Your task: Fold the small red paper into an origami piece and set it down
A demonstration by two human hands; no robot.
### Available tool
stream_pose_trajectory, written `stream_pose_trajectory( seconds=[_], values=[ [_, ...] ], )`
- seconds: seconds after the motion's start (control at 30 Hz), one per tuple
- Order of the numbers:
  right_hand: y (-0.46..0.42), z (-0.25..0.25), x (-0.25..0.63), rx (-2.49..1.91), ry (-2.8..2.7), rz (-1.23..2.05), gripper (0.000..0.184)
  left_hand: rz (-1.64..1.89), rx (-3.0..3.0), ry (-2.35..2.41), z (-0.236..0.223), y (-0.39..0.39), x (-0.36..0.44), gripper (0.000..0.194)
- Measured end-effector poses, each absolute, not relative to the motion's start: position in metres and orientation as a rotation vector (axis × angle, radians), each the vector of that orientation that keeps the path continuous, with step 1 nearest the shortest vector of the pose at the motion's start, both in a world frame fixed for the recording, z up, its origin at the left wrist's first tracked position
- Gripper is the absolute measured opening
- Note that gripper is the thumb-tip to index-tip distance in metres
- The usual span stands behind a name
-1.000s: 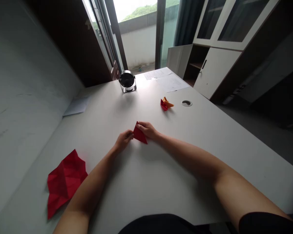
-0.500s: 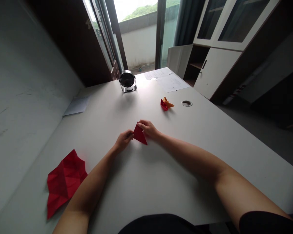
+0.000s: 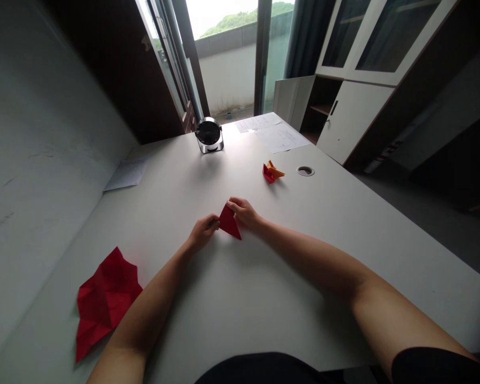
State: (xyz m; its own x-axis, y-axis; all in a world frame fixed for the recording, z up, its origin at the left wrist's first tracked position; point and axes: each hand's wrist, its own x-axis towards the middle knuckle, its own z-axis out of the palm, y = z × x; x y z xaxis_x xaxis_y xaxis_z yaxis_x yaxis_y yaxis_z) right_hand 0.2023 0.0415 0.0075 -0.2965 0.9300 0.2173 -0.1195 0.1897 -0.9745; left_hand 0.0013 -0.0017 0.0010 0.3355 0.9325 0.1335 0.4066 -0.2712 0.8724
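Between my two hands, just over the middle of the table, is a folded piece of red paper (image 3: 229,223) with a pointed lower corner. My left hand (image 3: 204,228) pinches its left corner between thumb and fingers. At the top corner, my right hand (image 3: 242,208) is closed on the same paper. A creased red sheet (image 3: 107,298) lies partly opened out at the lower left, some of it hidden by my left forearm. Farther back on the right sit small red and orange folded paper pieces (image 3: 272,172), close together.
The white table (image 3: 232,309) meets a wall on the left. A round black device on a metal stand (image 3: 208,133) stands at the back. Printed papers (image 3: 282,137) lie at the far end, near a cable hole (image 3: 305,171). Another sheet (image 3: 126,174) rests by the wall.
Both hands keep the same hold on the folded red paper, which has barely shifted. The creased sheet at the left appears slightly changed in shape and position.
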Motion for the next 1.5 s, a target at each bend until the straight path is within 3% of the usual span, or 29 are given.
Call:
stream_pose_trajectory(
  seconds=[0.6, 1.5],
  values=[
    [0.038, 0.002, 0.204, -0.927, -1.825, 1.092, 0.04, 1.182, 1.374, 1.076, -0.007, 0.009, -0.001, 0.026],
    [0.039, -0.001, 0.203, -0.928, -1.839, 1.149, 0.043, 1.343, 1.281, 1.089, -0.009, 0.014, -0.006, 0.03]
  ],
)
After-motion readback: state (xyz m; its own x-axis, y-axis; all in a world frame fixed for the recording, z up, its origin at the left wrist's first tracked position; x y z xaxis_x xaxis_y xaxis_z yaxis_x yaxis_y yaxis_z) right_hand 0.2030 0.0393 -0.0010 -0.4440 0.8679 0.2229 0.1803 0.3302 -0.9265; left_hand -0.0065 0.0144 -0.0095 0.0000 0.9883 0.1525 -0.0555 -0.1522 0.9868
